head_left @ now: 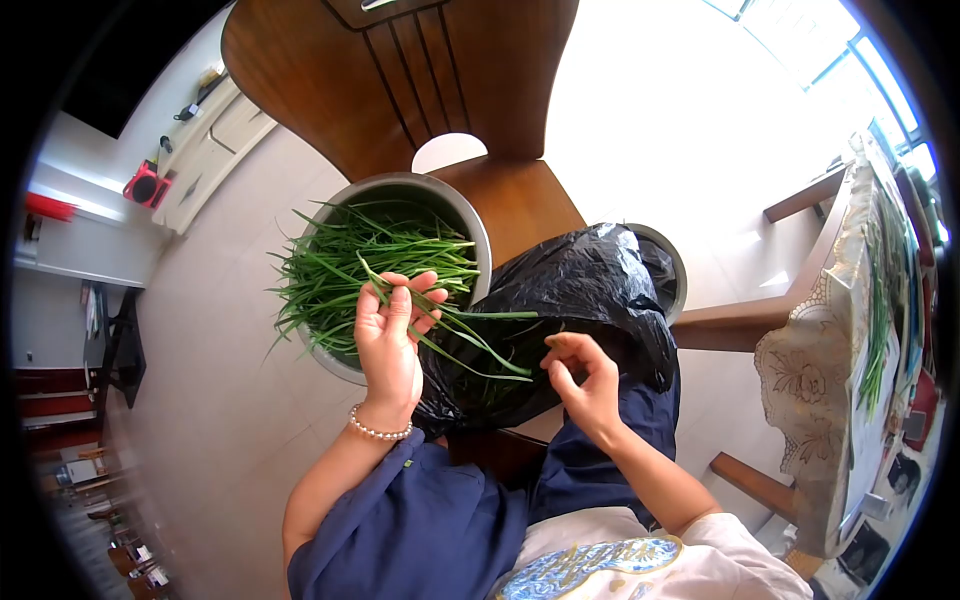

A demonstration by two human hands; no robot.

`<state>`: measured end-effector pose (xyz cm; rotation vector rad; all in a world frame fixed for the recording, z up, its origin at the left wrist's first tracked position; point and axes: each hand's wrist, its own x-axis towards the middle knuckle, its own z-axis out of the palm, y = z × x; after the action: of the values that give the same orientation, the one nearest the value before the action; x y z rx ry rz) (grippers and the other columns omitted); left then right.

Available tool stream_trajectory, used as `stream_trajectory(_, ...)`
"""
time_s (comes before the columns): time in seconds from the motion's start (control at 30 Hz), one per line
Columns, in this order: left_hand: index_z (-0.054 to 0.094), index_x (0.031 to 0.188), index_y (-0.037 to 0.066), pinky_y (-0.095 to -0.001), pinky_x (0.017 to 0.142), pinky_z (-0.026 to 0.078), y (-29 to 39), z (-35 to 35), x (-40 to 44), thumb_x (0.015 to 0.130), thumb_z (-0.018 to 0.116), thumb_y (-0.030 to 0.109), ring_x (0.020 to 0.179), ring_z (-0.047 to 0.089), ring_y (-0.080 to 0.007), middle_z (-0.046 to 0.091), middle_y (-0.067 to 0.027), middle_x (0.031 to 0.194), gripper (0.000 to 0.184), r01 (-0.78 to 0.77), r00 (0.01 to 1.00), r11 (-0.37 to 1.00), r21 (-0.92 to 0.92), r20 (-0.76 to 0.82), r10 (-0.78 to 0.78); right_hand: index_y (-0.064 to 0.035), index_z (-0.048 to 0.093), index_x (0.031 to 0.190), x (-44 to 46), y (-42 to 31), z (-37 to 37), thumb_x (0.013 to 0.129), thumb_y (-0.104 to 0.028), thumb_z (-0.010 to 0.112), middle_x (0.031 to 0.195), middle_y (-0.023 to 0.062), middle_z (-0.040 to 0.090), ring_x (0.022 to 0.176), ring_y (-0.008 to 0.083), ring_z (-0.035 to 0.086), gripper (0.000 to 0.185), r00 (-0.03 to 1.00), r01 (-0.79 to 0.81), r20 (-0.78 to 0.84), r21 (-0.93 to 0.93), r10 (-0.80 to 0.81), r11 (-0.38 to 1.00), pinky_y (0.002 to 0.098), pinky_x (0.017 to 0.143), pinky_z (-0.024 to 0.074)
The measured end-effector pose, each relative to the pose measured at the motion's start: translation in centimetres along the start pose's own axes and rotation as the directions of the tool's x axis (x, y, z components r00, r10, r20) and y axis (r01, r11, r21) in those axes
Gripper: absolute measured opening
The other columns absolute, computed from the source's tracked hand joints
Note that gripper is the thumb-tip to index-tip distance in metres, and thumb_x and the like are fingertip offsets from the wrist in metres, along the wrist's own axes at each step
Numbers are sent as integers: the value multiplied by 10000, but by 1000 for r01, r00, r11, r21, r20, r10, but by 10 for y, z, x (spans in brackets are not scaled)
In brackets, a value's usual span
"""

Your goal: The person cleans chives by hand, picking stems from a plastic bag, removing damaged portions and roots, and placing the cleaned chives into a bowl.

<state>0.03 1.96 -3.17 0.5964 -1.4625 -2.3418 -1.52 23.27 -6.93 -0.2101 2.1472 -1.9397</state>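
Observation:
Between the thumb and fingers of my left hand (390,350) are a few long green garlic chives (500,316), their ends pointing right over a black plastic bag (590,285). My right hand (583,380) is closed in a pinch above the bag's opening; whatever is at its fingertips is too small to make out. Behind my left hand, a heap of garlic chives (380,250) fills a metal basin (482,250), with some hanging over its left rim. Dark folds hide most of the bag's inside, where some green strands show.
A wooden chair (520,190) stands in front, beside the basin. Right of the bag is the rim of a grey container (680,285). Farther right, a table has a lace cloth (800,390) with more green stalks (878,350) on it. A pale cabinet (215,150) stands at the left.

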Motion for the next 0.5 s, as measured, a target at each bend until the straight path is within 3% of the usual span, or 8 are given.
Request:
stream_trajectory(0.1,488,988,119,-255,705,499,-1,0,1,948,444,166,842,621,-165,626,-102,1004,75,-53,997,998,42,-51,56,-6,631,905,-4,-2,-3,696,-11,616,734,45,613,607,102,543,210,983,179,73,-175,-169,968,223,602,458)
stream_trajectory(0.23,481,993,120,-253,707,499,-1,0,2,948,445,170,845,619,-160,620,-100,1017,76,-54,995,996,67,-75,59,-32,660,866,-6,-12,0,679,-46,663,715,52,614,604,144,548,188,951,296,171,-264,-258,918,258,575,462)
stream_trajectory(0.5,484,1021,113,-245,719,498,-2,-2,1,950,436,156,873,610,-158,605,-105,1053,96,-51,997,996,77,-48,55,-31,619,740,-7,-5,10,689,-44,651,651,53,586,535,162,533,62,954,296,139,-265,-267,918,271,523,439)
